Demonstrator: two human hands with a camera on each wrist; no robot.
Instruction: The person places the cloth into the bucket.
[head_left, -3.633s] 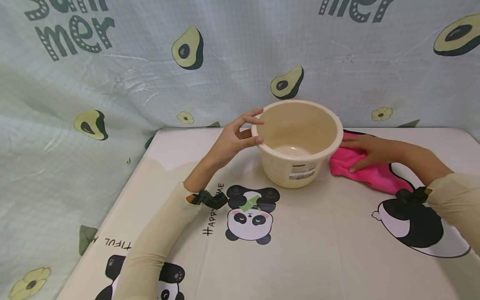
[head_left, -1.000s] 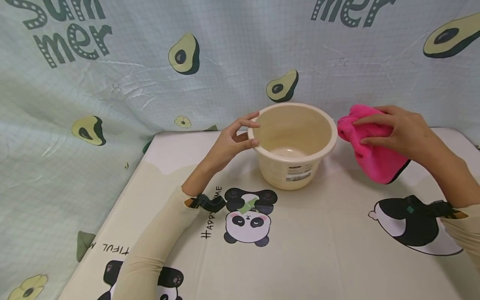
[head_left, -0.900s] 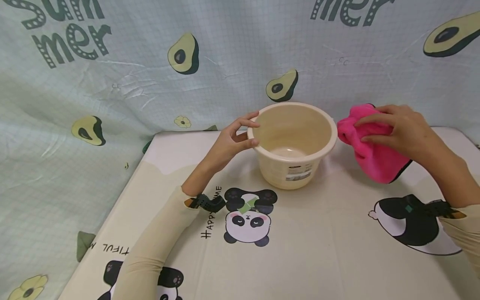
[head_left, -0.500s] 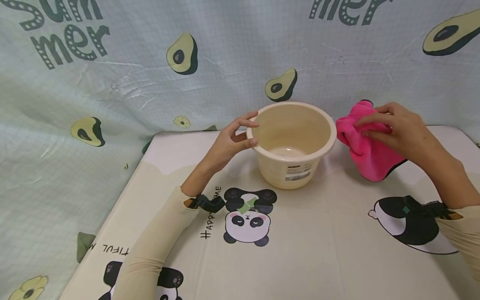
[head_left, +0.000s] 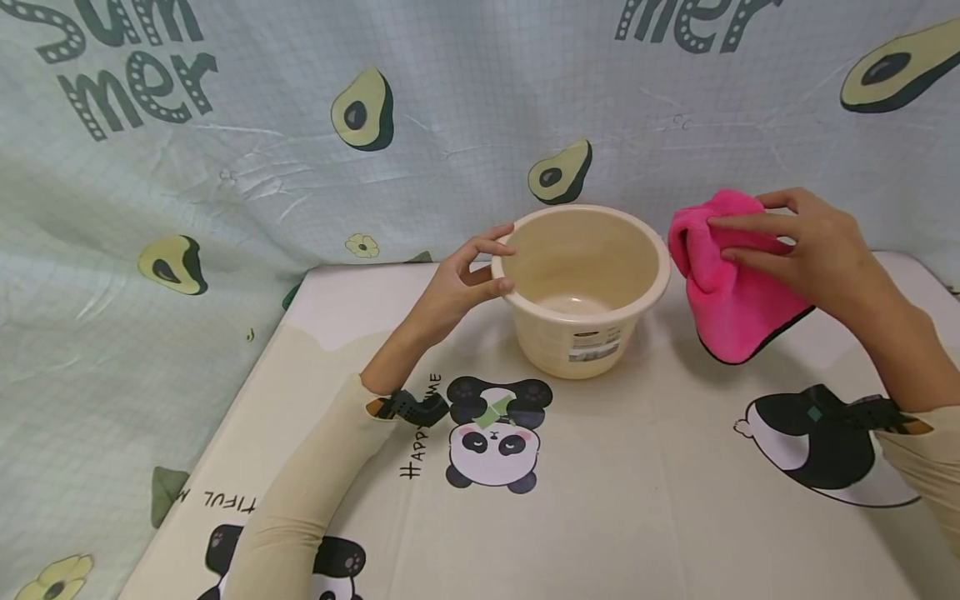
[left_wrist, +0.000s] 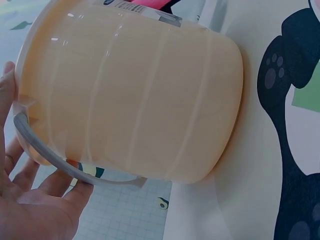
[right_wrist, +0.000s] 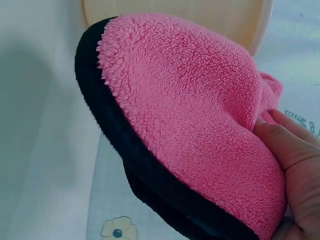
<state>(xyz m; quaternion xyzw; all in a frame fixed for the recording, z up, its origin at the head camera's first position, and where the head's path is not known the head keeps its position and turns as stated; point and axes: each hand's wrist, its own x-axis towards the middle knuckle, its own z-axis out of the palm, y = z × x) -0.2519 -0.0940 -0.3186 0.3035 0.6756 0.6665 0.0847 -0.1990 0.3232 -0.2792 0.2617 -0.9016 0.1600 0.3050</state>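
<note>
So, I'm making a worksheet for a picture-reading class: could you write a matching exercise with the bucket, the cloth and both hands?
Column one
1. Bucket
2. Cloth
3. Left hand
4. Right hand

Column two
A. Holding the cloth up
B. Pink with black edging
C. Gripping the bucket's rim
D. Cream-coloured, with a label

Right pairs: 1-D, 2-B, 3-C, 4-A

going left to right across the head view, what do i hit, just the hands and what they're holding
left hand → cream bucket → pink cloth → right hand
</note>
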